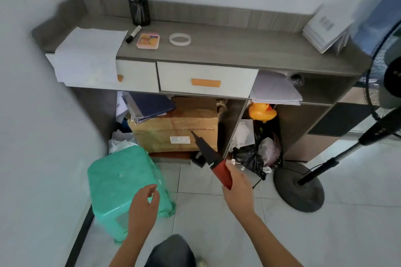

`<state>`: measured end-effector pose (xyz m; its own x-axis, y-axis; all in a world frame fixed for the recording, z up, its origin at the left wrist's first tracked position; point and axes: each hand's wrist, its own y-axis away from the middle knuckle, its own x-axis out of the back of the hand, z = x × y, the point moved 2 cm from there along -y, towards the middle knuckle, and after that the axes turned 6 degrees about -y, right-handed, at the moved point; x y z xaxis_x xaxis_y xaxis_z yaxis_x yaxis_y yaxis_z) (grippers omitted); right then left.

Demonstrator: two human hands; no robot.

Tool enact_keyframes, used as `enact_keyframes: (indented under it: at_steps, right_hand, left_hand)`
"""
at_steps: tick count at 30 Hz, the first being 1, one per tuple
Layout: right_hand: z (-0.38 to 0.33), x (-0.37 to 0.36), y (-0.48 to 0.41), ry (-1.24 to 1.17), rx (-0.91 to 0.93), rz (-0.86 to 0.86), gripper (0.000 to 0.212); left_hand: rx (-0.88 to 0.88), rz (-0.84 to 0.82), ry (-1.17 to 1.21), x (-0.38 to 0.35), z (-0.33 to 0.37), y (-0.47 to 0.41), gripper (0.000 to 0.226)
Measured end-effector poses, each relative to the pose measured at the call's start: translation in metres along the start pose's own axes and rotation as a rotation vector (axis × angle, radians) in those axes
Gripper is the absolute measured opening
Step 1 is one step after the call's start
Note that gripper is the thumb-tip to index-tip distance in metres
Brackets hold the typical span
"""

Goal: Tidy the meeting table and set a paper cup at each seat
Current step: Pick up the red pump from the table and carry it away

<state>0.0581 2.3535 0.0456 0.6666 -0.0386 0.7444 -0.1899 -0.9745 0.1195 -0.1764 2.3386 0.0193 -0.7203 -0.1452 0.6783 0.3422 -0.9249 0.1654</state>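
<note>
My right hand (237,188) grips a red-handled tool with a black pointed tip (211,158). The tip points up and left toward a cardboard box (175,130) under a grey side cabinet (227,47). My left hand (144,204) hovers empty over the floor, fingers loosely curled, beside a green plastic stool (117,182). No paper cups or meeting table are in view.
On the cabinet top lie a paper stack (86,50), a black marker (133,34), a pink pad (148,41), a tape roll (180,39), a pen holder (140,11) and booklets (325,30). Below are a yellow rubber duck (261,111) and a black rubbish bag (251,156). A standing fan (303,186) is at the right.
</note>
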Motion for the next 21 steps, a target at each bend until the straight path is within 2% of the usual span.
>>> enact_keyframes:
  at_steps: [4, 9, 12, 15, 17, 21]
  right_hand:
    - [-0.042, 0.034, -0.078, -0.031, 0.148, 0.093, 0.059]
    - [-0.095, 0.068, -0.195, 0.014, 0.33, 0.233, 0.063]
    - [-0.121, 0.084, -0.259, 0.123, 0.422, 0.273, 0.063]
    - [-0.137, 0.098, -0.318, 0.238, 0.524, 0.316, 0.064]
    - [-0.142, 0.103, -0.351, 0.287, 0.545, 0.31, 0.061]
    - [-0.152, 0.108, -0.415, 0.357, 0.566, 0.232, 0.061]
  left_hand:
    - [-0.005, 0.08, -0.027, -0.006, 0.032, -0.075, 0.024]
    - [-0.185, 0.182, -0.049, -0.001, 0.099, -0.198, 0.031]
    - [-0.297, 0.28, -0.105, 0.013, 0.147, -0.262, 0.025]
    - [-0.456, 0.358, -0.173, 0.026, 0.198, -0.318, 0.038]
    - [-0.515, 0.342, -0.243, 0.026, 0.221, -0.352, 0.047]
    - [-0.557, 0.227, -0.383, 0.009, 0.251, -0.401, 0.032]
